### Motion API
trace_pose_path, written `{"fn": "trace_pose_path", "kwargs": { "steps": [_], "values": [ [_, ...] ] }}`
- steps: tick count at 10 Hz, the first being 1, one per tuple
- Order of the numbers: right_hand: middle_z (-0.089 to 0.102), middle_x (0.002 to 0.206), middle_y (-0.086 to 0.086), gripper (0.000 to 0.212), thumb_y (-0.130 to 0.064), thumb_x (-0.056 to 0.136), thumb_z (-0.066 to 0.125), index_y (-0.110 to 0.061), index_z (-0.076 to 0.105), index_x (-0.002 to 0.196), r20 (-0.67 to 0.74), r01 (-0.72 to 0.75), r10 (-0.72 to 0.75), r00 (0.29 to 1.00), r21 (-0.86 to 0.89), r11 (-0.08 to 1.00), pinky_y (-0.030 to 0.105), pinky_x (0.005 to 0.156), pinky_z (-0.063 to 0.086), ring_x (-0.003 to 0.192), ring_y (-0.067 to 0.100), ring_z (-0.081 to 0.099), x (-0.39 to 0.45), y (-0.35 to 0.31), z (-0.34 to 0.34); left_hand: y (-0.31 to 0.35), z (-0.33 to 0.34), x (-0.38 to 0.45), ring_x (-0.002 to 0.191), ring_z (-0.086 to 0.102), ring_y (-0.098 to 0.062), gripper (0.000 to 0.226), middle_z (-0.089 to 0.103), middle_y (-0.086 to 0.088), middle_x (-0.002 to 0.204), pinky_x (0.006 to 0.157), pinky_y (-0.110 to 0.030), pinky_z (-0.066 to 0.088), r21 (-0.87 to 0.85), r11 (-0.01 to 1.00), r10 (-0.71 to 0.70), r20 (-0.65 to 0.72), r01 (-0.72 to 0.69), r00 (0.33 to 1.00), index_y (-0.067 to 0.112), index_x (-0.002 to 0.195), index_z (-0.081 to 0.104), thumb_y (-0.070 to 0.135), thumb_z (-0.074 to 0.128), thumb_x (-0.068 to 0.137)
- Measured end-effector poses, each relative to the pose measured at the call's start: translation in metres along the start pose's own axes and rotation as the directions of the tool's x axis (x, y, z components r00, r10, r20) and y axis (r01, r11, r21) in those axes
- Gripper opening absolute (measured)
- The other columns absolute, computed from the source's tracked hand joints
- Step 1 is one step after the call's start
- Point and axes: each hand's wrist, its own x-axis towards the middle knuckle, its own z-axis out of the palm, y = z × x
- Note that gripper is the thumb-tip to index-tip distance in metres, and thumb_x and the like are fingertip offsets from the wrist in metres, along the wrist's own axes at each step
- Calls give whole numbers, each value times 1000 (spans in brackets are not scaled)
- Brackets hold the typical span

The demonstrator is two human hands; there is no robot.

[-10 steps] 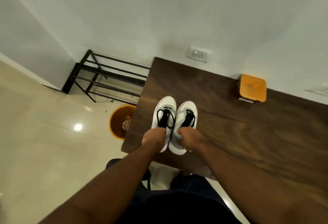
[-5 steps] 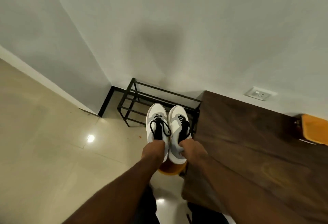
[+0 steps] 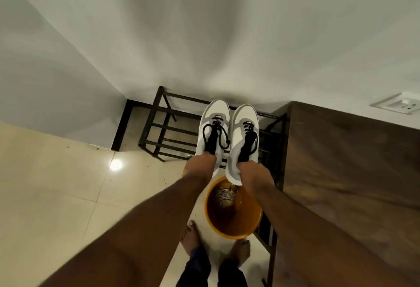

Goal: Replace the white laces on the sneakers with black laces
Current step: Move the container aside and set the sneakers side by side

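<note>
Left sneaker (image 3: 212,127) gripped at heel by left hand (image 3: 198,166), fingers curled round it. Right sneaker (image 3: 243,134) gripped at heel by right hand (image 3: 254,178), fingers curled round rim. Both sneakers held side by side in air, toes pointed away, above black metal rack (image 3: 159,127). Black laces (image 3: 215,136) threaded in both. White laces (image 3: 223,196) seen inside orange bucket (image 3: 234,225) on floor, beside wooden table (image 3: 352,161).
</note>
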Motion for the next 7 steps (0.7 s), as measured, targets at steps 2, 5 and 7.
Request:
{"fn": "trace_pose_path", "kwargs": {
  "steps": [2,5,7],
  "values": [
    [65,113,8,26,-5,92,54,-15,58,117,-26,6,-8,1000,-77,997,37,86,55,102,28,64,43,5,18,-26,24,45,111,61,-36,27,62,-12,123,93,-45,52,-56,998,0,-15,-1,1000,13,123,60,12,49,98],
    [65,112,7,25,-6,93,52,-15,61,115,-6,60,-61,998,-87,994,37,85,54,100,27,64,70,4,38,-28,36,63,106,65,-31,22,65,-9,115,89,-42,51,80,996,-42,-10,43,999,10,117,60,8,52,97],
    [63,115,6,26,-13,93,56,-18,58,119,-56,55,-52,997,46,997,40,86,54,102,29,63,65,5,38,-9,25,55,103,64,-28,26,63,-6,113,99,-51,44,167,982,-77,-63,86,995,15,117,57,7,60,92]
  ]
}}
